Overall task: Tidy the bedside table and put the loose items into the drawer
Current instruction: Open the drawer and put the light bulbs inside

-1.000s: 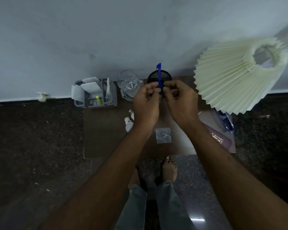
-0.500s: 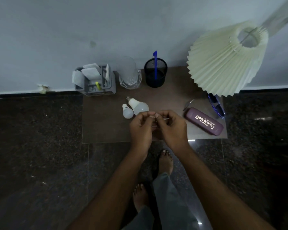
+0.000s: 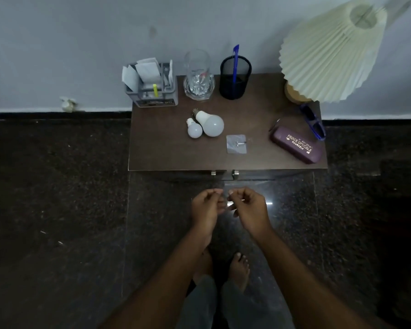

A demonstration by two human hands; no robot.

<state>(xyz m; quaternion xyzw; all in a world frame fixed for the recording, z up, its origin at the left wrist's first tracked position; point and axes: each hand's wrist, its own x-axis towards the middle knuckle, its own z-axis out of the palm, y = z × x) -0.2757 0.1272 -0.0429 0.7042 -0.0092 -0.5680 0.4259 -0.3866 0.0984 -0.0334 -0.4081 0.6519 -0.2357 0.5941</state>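
The brown bedside table (image 3: 164, 150) stands against the wall, and two metal drawer handles (image 3: 235, 173) show under its front edge. On top lie a large white bulb (image 3: 211, 124), a small bulb (image 3: 194, 129), a clear packet with a metal piece (image 3: 236, 144), a maroon glasses case (image 3: 297, 144) and blue glasses (image 3: 312, 124). A blue pen (image 3: 235, 62) stands in the black mesh holder (image 3: 234, 84). My left hand (image 3: 207, 207) and right hand (image 3: 248, 206) hover curled in front of the table. The right one pinches a small thin pale item that I cannot identify.
A grey organiser (image 3: 151, 91) with papers and a clear glass (image 3: 198, 77) stand at the table's back. A pleated cream lamp (image 3: 330, 51) overhangs the back right corner. A crumpled scrap (image 3: 68, 104) lies by the wall. My bare feet (image 3: 240, 269) are on dark polished floor.
Both hands have drawn back from the mesh holder to in front of the table, leaving the blue pen standing in it. The view has pulled back from the table.
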